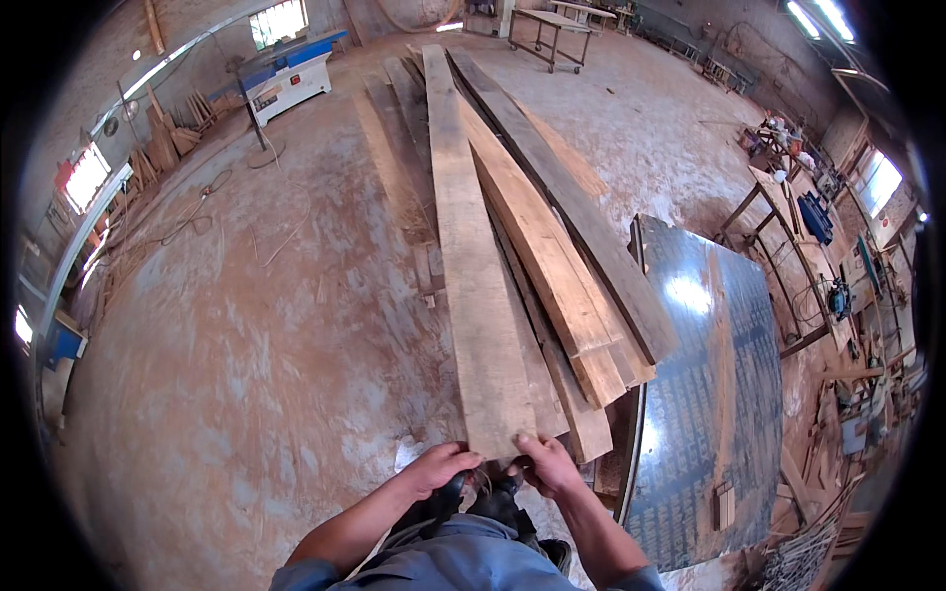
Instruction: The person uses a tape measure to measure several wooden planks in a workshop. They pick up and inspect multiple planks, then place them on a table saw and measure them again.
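A long, pale wooden plank (473, 286) stretches away from me, and I grip its near end with both hands. My left hand (442, 467) is closed round the near left corner, thumb on top. At the near right corner my right hand (547, 463) pinches the edge, its thumb on the upper face and its fingers below, mostly hidden. Beside and under this plank lies a stack of rough boards. A thick light-brown board (552, 266) is just to the right, and a dark grey board (581, 217) lies farther right.
A glossy dark panel (749, 364) stands right of the stack, with a small wood block (724, 505) on it. Workbenches (788, 217) with tools line the right side. A blue-and-white machine (291, 79) stands far left, and a wheeled table (547, 34) at the back. Cables (202, 202) lie on the floor.
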`<action>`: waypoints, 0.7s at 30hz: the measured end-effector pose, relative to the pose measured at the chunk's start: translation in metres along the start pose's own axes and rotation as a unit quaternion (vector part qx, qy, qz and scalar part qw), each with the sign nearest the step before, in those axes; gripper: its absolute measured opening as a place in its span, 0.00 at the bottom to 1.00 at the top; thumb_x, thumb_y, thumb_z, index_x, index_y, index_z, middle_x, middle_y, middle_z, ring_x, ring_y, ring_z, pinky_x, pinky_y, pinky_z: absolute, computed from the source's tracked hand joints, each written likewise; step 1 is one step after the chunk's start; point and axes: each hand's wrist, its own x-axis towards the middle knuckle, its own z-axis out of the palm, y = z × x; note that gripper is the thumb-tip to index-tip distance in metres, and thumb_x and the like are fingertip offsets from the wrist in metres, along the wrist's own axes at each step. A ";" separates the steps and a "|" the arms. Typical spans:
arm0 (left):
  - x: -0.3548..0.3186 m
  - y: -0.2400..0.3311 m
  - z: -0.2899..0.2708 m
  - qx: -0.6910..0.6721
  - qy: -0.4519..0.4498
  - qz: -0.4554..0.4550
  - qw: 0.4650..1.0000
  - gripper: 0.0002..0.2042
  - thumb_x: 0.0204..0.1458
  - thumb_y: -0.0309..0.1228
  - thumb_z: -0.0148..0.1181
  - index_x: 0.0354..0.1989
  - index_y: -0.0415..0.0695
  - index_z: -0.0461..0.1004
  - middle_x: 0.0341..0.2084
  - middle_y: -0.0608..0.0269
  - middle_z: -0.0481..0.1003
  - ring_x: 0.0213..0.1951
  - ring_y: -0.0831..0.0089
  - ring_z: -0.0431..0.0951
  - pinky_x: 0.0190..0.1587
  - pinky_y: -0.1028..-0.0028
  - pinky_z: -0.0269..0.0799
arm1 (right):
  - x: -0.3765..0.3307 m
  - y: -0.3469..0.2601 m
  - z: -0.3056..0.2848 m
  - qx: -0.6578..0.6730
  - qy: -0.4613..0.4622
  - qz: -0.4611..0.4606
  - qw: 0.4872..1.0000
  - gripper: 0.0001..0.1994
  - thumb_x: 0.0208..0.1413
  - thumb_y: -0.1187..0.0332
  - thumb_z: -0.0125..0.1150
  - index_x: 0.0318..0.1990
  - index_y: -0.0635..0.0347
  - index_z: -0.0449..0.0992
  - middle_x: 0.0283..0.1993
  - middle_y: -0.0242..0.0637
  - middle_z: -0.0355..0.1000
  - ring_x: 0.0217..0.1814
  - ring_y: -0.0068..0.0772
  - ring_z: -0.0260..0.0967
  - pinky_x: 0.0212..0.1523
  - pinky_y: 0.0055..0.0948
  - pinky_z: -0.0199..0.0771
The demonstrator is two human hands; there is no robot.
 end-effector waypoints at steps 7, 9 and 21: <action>0.003 0.006 -0.003 0.036 -0.155 0.108 0.981 0.14 0.60 0.35 0.55 0.47 0.37 0.72 0.31 0.65 0.74 0.31 0.78 0.74 0.33 0.76 0.72 | -0.020 -0.010 -0.003 0.059 0.046 -0.025 0.997 0.22 0.57 0.49 0.58 0.42 0.62 0.71 0.19 0.42 0.73 0.10 0.24 0.62 0.06 0.17 0.51; 0.007 0.013 -0.003 0.047 -0.165 0.090 0.981 0.15 0.61 0.34 0.55 0.50 0.36 0.71 0.33 0.66 0.74 0.32 0.78 0.74 0.35 0.76 0.72 | -0.022 -0.009 -0.011 0.085 0.044 -0.041 0.995 0.24 0.54 0.46 0.60 0.38 0.63 0.72 0.19 0.42 0.72 0.11 0.27 0.64 0.06 0.17 0.52; 0.002 -0.027 -0.102 -0.154 0.100 -0.046 0.982 0.13 0.57 0.40 0.59 0.45 0.45 0.75 0.25 0.68 0.73 0.24 0.80 0.73 0.24 0.75 0.74 | -0.028 -0.063 -0.106 0.185 0.135 -0.105 0.968 0.21 0.64 0.51 0.47 0.52 0.59 0.69 0.35 0.38 0.77 0.18 0.26 0.72 0.06 0.16 0.60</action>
